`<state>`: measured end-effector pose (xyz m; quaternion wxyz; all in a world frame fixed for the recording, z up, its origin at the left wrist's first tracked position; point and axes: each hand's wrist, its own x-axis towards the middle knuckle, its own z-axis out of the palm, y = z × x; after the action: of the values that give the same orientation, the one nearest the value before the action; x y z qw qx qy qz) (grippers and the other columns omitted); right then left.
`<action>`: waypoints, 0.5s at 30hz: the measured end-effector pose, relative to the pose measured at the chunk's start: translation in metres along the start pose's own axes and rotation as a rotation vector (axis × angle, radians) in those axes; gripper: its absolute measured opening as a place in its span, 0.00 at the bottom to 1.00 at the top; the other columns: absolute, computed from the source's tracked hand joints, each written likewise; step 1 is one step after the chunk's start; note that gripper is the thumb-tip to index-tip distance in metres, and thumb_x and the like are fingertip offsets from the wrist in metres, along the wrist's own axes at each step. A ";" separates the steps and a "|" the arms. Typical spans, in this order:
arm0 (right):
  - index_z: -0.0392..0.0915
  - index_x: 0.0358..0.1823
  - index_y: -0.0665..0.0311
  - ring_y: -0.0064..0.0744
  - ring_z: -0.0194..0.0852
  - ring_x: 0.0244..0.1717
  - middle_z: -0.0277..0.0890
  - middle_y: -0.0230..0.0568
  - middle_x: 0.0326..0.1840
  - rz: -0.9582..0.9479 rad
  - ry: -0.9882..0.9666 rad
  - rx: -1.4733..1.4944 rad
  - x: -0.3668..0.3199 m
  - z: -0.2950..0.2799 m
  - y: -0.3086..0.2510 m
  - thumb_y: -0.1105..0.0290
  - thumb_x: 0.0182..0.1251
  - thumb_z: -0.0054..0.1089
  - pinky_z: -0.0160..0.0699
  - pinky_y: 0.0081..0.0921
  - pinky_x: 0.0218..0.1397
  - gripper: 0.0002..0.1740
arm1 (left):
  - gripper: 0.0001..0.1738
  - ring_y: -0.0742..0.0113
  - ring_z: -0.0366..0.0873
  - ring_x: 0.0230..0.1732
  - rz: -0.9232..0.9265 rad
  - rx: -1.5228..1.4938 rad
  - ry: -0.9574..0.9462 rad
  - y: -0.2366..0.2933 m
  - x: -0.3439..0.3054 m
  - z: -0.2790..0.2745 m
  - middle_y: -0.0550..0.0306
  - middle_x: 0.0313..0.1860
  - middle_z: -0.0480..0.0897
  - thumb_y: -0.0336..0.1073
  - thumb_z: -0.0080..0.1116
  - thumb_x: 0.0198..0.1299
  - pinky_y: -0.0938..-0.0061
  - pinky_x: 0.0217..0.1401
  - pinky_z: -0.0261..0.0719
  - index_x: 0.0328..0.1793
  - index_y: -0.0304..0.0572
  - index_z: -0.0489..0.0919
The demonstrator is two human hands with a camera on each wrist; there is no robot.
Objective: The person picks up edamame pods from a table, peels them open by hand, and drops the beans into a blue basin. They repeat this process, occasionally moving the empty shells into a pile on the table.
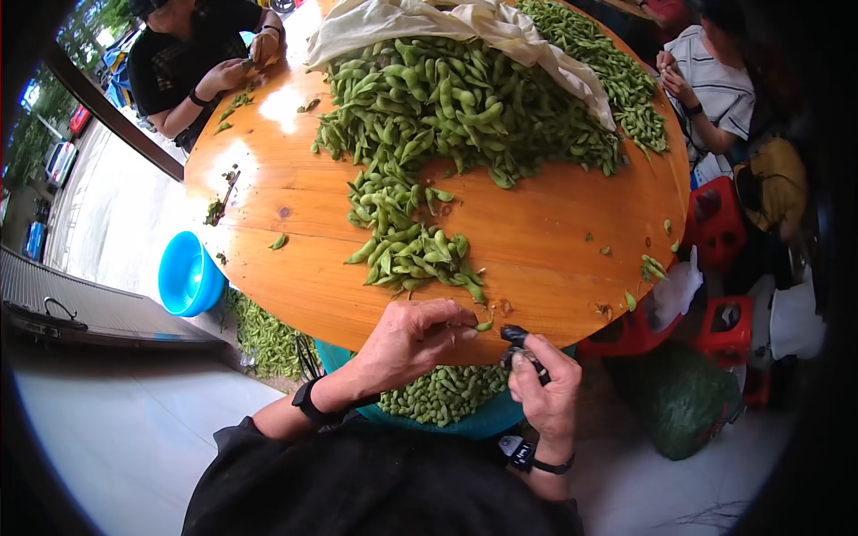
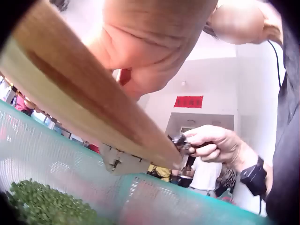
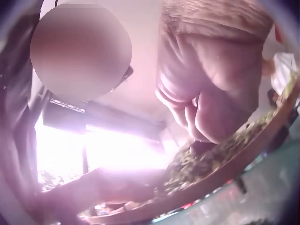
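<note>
In the head view my left hand [image 1: 411, 335] pinches a green pod [image 1: 485, 325] at the table's near edge. Close on its right, my right hand [image 1: 547, 389] grips a small dark tool [image 1: 527, 355]; its exact shape cannot be told. Something black covers a fingertip of that hand. A small pile of pods [image 1: 416, 257] lies just beyond the left hand. Below the edge, a teal basket [image 1: 508, 413] holds loose green beans [image 1: 442, 395]. The left wrist view shows the right hand [image 2: 213, 143] with the dark tool. In the right wrist view the right hand's [image 3: 211, 75] fingertips are hidden.
A large pod heap [image 1: 447, 103] and pale cloth [image 1: 393, 25] cover the far part of the round wooden table [image 1: 295, 295]. Two people [image 1: 192, 67] [image 1: 715, 80] sit across it. A blue basin [image 1: 189, 277] stands left, red stools [image 1: 715, 223] right, with a dark green sack [image 1: 684, 402].
</note>
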<state>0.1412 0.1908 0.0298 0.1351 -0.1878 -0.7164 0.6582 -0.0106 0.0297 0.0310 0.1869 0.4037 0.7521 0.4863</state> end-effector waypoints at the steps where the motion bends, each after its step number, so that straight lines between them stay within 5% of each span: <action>1: 0.77 0.52 0.77 0.15 0.67 0.22 0.72 0.33 0.32 0.050 -0.033 0.176 0.003 0.008 -0.003 0.81 0.70 0.55 0.64 0.17 0.23 0.12 | 0.09 0.68 0.85 0.37 -0.088 -0.179 -0.024 -0.001 -0.003 0.004 0.53 0.36 0.85 0.28 0.65 0.61 0.73 0.39 0.83 0.47 0.36 0.82; 5: 0.76 0.53 0.78 0.13 0.63 0.22 0.69 0.31 0.34 0.173 -0.115 0.421 0.007 0.017 -0.004 0.81 0.72 0.54 0.60 0.16 0.22 0.12 | 0.07 0.77 0.84 0.38 -0.328 -0.660 -0.050 -0.007 -0.014 0.017 0.56 0.32 0.86 0.30 0.63 0.66 0.77 0.41 0.83 0.44 0.32 0.82; 13: 0.78 0.53 0.77 0.14 0.63 0.22 0.69 0.31 0.34 0.141 -0.171 0.478 0.007 0.013 0.006 0.82 0.72 0.53 0.57 0.15 0.21 0.11 | 0.07 0.80 0.78 0.29 -0.212 -0.486 -0.118 -0.011 -0.019 0.011 0.63 0.28 0.83 0.33 0.62 0.69 0.81 0.29 0.74 0.42 0.35 0.81; 15: 0.78 0.52 0.77 0.14 0.63 0.22 0.69 0.32 0.32 0.172 -0.199 0.578 0.006 0.010 0.006 0.82 0.71 0.54 0.57 0.15 0.21 0.11 | 0.05 0.80 0.70 0.25 -0.549 -1.108 -0.320 -0.005 -0.018 0.004 0.61 0.29 0.81 0.32 0.60 0.69 0.82 0.26 0.65 0.42 0.37 0.81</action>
<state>0.1326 0.1850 0.0227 0.0559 -0.1361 -0.4911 0.8586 0.0007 0.0168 0.0223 0.5957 0.1075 0.4280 0.6712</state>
